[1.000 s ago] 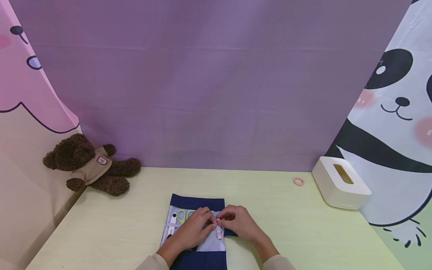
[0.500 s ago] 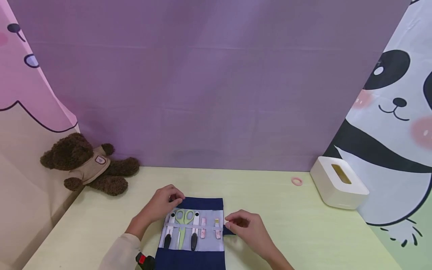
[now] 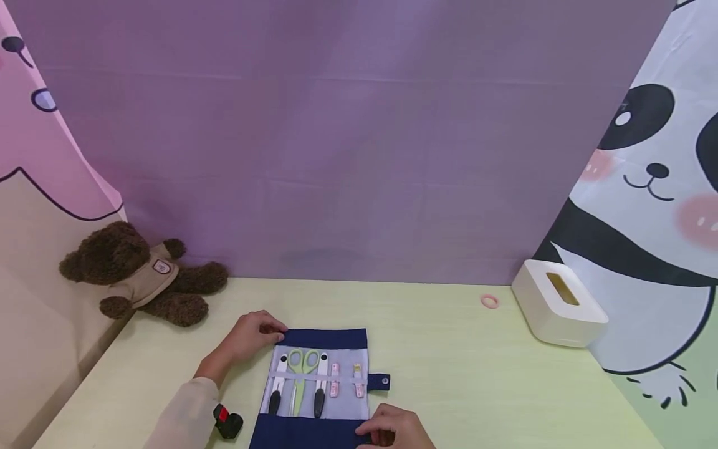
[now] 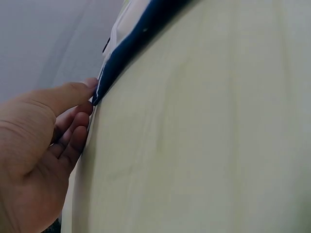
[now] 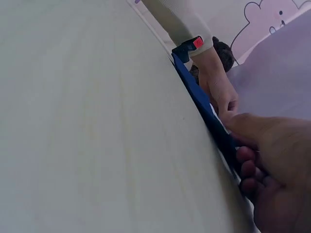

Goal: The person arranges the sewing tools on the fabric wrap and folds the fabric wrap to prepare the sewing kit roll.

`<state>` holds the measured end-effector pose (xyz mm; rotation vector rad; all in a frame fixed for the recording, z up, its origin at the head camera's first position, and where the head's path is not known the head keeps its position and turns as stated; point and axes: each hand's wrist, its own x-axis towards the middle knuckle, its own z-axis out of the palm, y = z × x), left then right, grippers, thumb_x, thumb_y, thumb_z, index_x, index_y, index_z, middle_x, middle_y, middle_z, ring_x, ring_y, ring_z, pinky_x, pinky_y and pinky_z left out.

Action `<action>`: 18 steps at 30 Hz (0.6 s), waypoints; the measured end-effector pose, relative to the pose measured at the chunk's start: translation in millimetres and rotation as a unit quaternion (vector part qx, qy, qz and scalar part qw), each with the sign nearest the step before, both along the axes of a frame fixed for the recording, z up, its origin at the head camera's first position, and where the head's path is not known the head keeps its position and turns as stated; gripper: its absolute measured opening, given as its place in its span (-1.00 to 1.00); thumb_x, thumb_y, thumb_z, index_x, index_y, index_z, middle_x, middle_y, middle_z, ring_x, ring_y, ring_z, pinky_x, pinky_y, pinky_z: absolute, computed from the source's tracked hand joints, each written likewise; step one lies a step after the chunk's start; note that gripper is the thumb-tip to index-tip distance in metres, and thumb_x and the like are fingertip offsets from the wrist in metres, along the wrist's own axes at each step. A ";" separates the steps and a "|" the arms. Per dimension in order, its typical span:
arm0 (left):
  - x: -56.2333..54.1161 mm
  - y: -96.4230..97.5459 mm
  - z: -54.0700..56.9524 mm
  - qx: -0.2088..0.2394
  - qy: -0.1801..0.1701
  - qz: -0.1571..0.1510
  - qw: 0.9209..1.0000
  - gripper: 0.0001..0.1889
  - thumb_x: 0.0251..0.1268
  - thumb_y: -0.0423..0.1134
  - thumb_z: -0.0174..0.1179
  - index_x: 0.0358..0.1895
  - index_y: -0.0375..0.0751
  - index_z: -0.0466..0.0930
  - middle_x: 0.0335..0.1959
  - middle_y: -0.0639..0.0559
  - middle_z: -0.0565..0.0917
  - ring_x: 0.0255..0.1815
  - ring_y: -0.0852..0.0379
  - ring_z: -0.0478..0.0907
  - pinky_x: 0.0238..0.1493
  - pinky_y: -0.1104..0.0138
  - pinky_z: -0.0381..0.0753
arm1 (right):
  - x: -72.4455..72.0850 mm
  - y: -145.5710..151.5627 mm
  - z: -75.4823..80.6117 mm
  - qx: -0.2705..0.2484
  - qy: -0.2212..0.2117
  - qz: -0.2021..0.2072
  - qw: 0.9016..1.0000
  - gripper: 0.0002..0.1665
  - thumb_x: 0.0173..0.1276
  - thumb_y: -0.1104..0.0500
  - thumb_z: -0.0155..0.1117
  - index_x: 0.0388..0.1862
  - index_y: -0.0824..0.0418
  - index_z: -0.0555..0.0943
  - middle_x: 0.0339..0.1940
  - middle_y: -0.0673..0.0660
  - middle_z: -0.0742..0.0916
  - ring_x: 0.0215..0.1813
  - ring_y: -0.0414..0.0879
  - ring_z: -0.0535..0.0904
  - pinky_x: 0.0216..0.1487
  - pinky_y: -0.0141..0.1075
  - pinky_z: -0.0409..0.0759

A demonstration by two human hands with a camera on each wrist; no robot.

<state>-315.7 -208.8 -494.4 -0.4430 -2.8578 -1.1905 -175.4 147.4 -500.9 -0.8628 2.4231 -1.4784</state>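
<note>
A navy fabric tool roll [image 3: 322, 338] lies unfolded, its pale lining facing up. Under an elastic band sit green-handled scissors [image 3: 300, 380], two slim white tools with black ends [image 3: 277, 386] and two small pink-and-white sticks [image 3: 335, 381], one with a yellowish top. My left hand [image 3: 252, 335] pinches the roll's far left corner; the left wrist view shows the thumb over the cloth's tip [image 4: 99, 92]. Down at the near right, my right hand [image 3: 395, 429] holds the side edge of the navy flap, thumb above and fingers curled below in the right wrist view.
A snap tab [image 3: 378, 381] sticks out from the roll's right side. A teddy bear [image 3: 151, 274] leans in the back left corner. A pink ring [image 3: 490, 302] and a white tissue box [image 3: 561, 305] are at the back right. A black wrist device [image 3: 227, 423] sits by the left sleeve.
Both hands have left the band and the pink stick at the roll's right. The left went to the far left corner, the right down to the near flap, uncovering the tools.
</note>
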 end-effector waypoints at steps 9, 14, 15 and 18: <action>1.4 -1.8 3.0 0.003 -0.019 0.004 1.000 -0.86 0.32 -0.27 0.40 -0.11 -0.03 0.84 -0.20 0.13 0.73 -0.21 0.20 0.51 -0.17 0.36 0.51 | -5.4 3.5 -5.6 0.060 0.139 0.064 0.986 -0.79 0.31 0.19 0.49 -0.18 0.32 0.81 -0.41 0.05 0.64 -0.32 -0.55 0.38 -0.34 -0.58 0.49; 2.7 -1.3 5.5 -0.005 -0.023 0.011 1.000 -0.86 0.31 -0.27 0.41 -0.11 -0.02 0.84 -0.20 0.14 0.73 -0.20 0.21 0.52 -0.14 0.34 0.52 | -7.0 3.1 -1.1 0.065 0.096 0.041 0.992 -0.80 0.33 0.17 0.48 -0.20 0.31 0.81 -0.42 0.03 0.63 -0.36 -0.54 0.37 -0.37 -0.57 0.48; 2.9 -0.9 6.5 -0.007 -0.025 0.014 1.000 -0.86 0.30 -0.27 0.41 -0.11 -0.03 0.84 -0.21 0.13 0.73 -0.20 0.21 0.52 -0.13 0.34 0.52 | -8.0 4.2 0.4 0.069 0.074 0.034 0.994 -0.79 0.33 0.17 0.49 -0.20 0.31 0.81 -0.42 0.01 0.63 -0.36 -0.53 0.37 -0.36 -0.56 0.48; 5.7 -1.4 9.6 -0.014 -0.035 0.022 0.999 -0.85 0.28 -0.28 0.43 -0.12 -0.09 0.83 -0.25 0.11 0.72 -0.23 0.21 0.52 -0.15 0.33 0.52 | -13.4 9.9 4.3 0.081 0.019 0.007 0.997 -0.78 0.32 0.18 0.49 -0.15 0.31 0.81 -0.39 -0.02 0.63 -0.35 -0.48 0.40 -0.33 -0.53 0.48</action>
